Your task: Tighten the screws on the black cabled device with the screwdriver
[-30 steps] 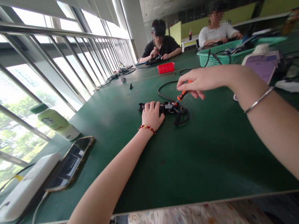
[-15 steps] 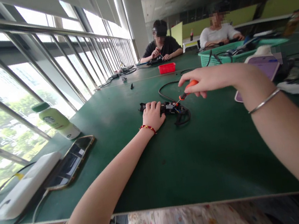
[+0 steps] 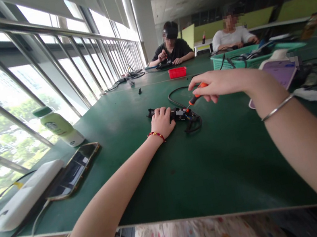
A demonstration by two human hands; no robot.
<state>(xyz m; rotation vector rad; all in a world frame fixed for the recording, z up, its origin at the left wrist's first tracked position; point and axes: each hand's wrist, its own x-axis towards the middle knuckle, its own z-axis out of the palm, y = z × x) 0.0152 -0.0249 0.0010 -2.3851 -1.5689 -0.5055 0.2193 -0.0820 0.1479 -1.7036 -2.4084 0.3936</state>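
Note:
A long black device [image 3: 181, 114] lies on the green table with its inside and small coloured wires showing at the right part. My left hand [image 3: 162, 121] is wrapped over the left part of this device and presses it to the tabletop. Above and to the right, my right hand [image 3: 210, 85] grips a screwdriver [image 3: 195, 99] with an orange and black handle. The screwdriver slants down to the left, its tip at the opened part of the device; exact contact is too small to tell. A black cable [image 3: 194, 129] loops beside the device.
A phone [image 3: 74, 172], a white power strip [image 3: 25, 197] and a green-capped bottle [image 3: 59, 127] stand at the left. Farther back are a red basket [image 3: 177, 72] and a green basket [image 3: 230, 63] of cables. A purple-screened device [image 3: 278, 77] lies right. Two people sit opposite.
My right hand's fingers have shifted slightly on the screwdriver handle, and more of its black part shows. My left hand and the device stay in place.

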